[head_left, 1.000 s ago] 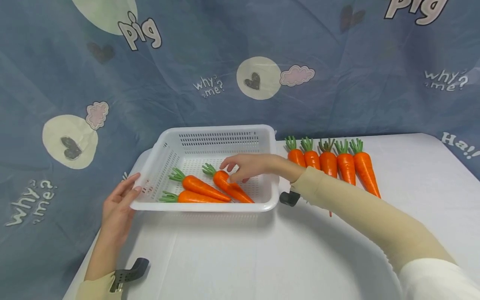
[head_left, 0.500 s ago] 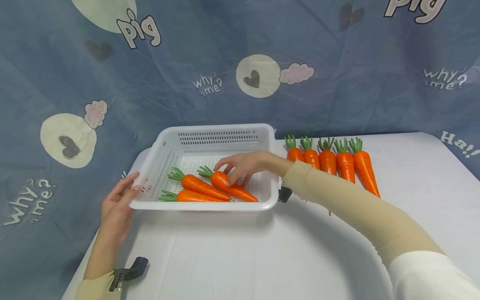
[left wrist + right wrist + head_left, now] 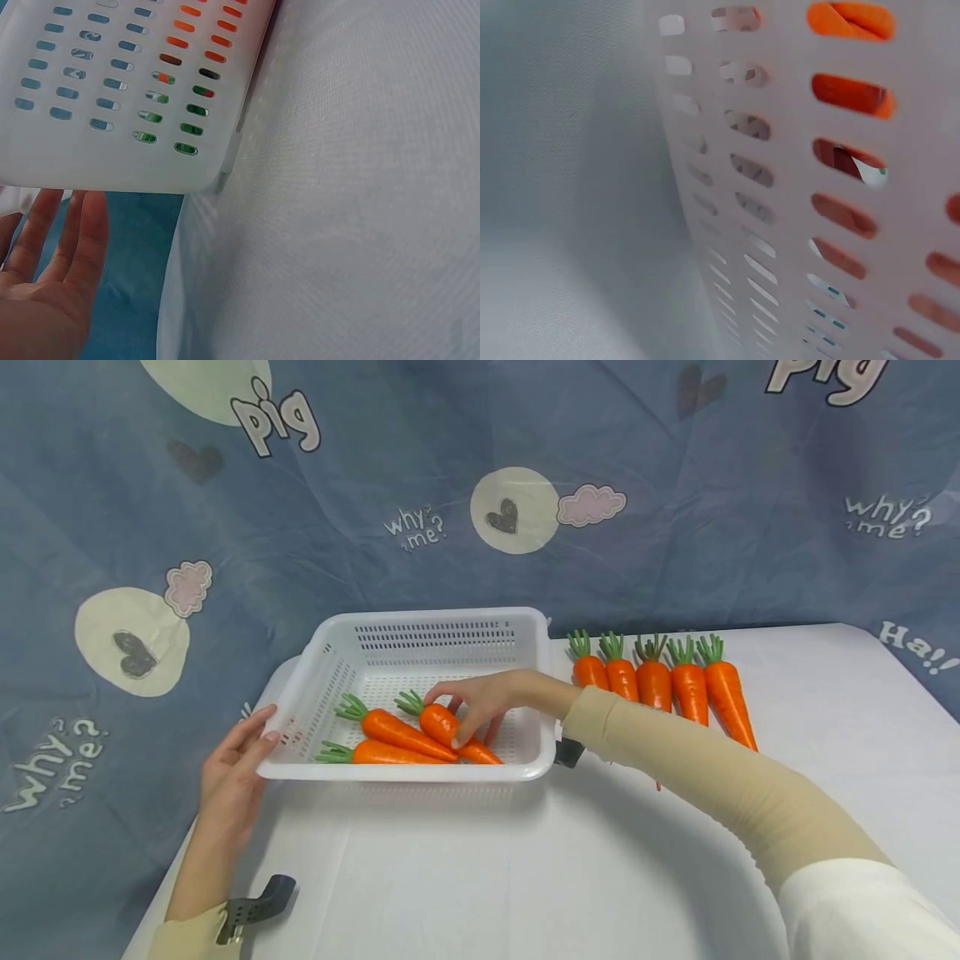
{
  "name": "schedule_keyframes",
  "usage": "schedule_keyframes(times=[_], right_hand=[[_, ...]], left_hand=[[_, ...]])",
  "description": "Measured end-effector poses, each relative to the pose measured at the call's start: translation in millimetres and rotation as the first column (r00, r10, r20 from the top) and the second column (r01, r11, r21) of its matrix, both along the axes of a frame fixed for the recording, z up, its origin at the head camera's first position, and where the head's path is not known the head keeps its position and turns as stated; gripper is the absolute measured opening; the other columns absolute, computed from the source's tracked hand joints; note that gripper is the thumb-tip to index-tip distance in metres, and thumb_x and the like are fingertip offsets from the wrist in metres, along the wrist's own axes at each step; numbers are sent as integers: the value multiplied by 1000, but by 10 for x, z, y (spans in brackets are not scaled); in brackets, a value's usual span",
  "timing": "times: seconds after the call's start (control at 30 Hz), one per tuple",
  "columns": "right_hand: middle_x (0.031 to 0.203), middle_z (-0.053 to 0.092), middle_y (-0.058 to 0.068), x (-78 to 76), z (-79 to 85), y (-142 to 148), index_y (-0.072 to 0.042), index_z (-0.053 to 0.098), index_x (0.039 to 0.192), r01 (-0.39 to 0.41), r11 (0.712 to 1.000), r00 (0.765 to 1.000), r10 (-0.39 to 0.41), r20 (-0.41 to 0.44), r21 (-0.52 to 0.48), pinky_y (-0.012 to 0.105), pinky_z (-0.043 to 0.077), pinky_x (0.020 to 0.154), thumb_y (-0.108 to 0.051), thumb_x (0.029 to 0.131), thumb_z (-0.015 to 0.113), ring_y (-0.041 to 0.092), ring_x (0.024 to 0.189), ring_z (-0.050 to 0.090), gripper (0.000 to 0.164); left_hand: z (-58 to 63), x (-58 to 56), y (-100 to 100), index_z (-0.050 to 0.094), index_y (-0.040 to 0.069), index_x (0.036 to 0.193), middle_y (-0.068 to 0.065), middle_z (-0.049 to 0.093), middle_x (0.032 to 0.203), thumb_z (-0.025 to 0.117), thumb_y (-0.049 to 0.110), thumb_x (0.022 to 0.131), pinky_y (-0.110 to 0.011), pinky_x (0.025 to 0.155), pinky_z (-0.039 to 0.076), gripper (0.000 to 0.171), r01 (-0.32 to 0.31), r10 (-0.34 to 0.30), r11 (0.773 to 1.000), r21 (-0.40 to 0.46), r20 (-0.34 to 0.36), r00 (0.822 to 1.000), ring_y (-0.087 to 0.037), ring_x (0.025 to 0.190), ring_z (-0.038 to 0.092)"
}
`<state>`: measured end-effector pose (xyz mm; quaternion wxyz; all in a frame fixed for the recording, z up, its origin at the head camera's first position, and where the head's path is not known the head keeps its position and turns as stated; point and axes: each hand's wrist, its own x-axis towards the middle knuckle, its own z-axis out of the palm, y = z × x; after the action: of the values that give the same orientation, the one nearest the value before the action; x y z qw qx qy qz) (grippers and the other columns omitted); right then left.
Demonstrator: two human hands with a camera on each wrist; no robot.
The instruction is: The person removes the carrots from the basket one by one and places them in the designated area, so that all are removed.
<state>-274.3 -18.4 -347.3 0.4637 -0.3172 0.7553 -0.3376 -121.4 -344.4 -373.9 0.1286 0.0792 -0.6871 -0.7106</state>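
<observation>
My right hand (image 3: 483, 700) reaches over the right wall of the white plastic basket (image 3: 442, 772). Its thumb lies on the near side of an orange carrot (image 3: 437, 722) with a green top, and the other fingers grip the far side. Two more carrots lie to the left: one carrot (image 3: 397, 732) slanting, and another carrot (image 3: 390, 752) along the front wall. At the basket's left end, my left hand (image 3: 234, 777) touches the rim with extended fingers, also seen in the left wrist view as a hand (image 3: 56, 277) below the rim. The right wrist view looks through the basket's slotted wall (image 3: 787, 195), hiding the right hand's grip.
Right of the basket, several carrots (image 3: 690, 693) stand in a row on the white tablecloth (image 3: 450, 868), tops pointing back. My right sleeve (image 3: 697, 768) covers some of their lower ends. A blue printed cloth (image 3: 420, 577) hangs behind the table.
My right hand has moved slightly left and down, closing its thumb and fingers round the carrot. That carrot has shifted and turned a little in the basket. The left hand stays at the rim.
</observation>
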Motion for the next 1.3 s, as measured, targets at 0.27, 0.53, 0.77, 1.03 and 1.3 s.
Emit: schedule_keyframes(times=[0.27, 0.53, 0.77, 1.03, 1.3], right_hand=[[137, 38, 13, 26, 3, -5, -25, 32, 146, -6, 1000, 1000, 6, -23, -20, 39, 57, 78, -12, 87, 74, 26, 104, 60, 75], [136, 41, 12, 29, -1, -13, -25, 35, 144, -10, 1000, 999, 9, -49, -23, 39, 57, 74, -6, 87, 71, 28, 95, 64, 70], [131, 45, 12, 24, -3, -4, -25, 39, 141, 3, 999, 996, -7, -86, -48, 38, 58, 72, -5, 86, 71, 28, 88, 63, 67], [132, 43, 11, 46, 28, 7, -27, 42, 137, 50, 988, 989, -70, -133, -143, 40, 57, 70, -3, 83, 69, 26, 75, 60, 65], [131, 45, 11, 15, 21, 15, -26, 41, 134, 73, 952, 979, -125, -160, -296, 35, 53, 62, -7, 84, 63, 26, 76, 59, 58]], left_hand=[[11, -5, 7, 52, 10, 143, -3, 53, 135, 63, 12, 97, -19, 80, 52, 47, 8, -8, 1000, 7, -6, 1000, -15, 115, 52], [8, 1, -4, 53, 11, 142, -4, 53, 134, 64, 12, 97, -20, 80, 52, 47, 8, -8, 1000, 18, -12, 1000, -14, 114, 53], [-1, 1, 3, 53, 11, 142, -5, 51, 136, 65, 13, 96, -19, 81, 52, 47, -2, 2, 1000, 10, -9, 1000, -15, 115, 52], [-8, 1, 6, 53, 12, 142, -5, 50, 137, 64, 14, 97, -19, 80, 52, 47, -9, 9, 1000, -3, -1, 1000, -15, 115, 52], [3, 0, 22, 54, 11, 141, -6, 51, 134, 65, 13, 96, -19, 80, 52, 46, -15, 15, 1000, 0, -2, 1000, -15, 114, 52]])
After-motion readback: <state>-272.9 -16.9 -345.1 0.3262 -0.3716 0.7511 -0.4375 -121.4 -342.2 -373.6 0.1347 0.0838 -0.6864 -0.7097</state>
